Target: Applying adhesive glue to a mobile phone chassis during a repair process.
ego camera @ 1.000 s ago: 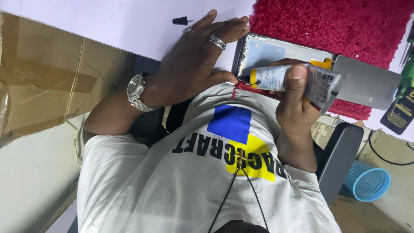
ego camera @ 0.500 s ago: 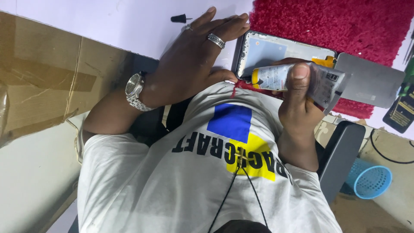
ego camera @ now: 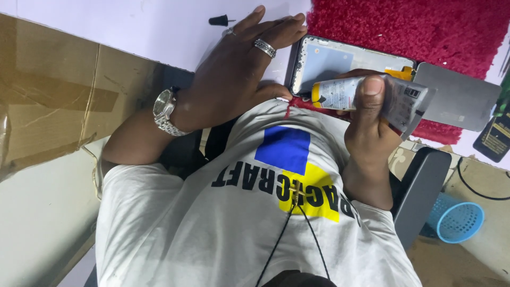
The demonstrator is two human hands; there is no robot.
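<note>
My left hand (ego camera: 228,79), with a wristwatch and a silver ring, lies flat on the white table, its fingertips against the left edge of an opened phone (ego camera: 340,61). The phone lies with its back off on a red mat (ego camera: 414,24). My right hand (ego camera: 372,127) grips a squeezed white and yellow glue tube (ego camera: 345,93), thumb on top. The tube's nozzle points left, at the phone's near edge. A small black cap (ego camera: 220,21) lies on the table beyond my left hand.
A grey back cover (ego camera: 459,98) lies on the mat right of the phone. A taped cardboard box (ego camera: 53,90) stands at the left. A black gadget (ego camera: 491,138), a chair armrest (ego camera: 419,186) and a blue basket (ego camera: 457,220) are at the right.
</note>
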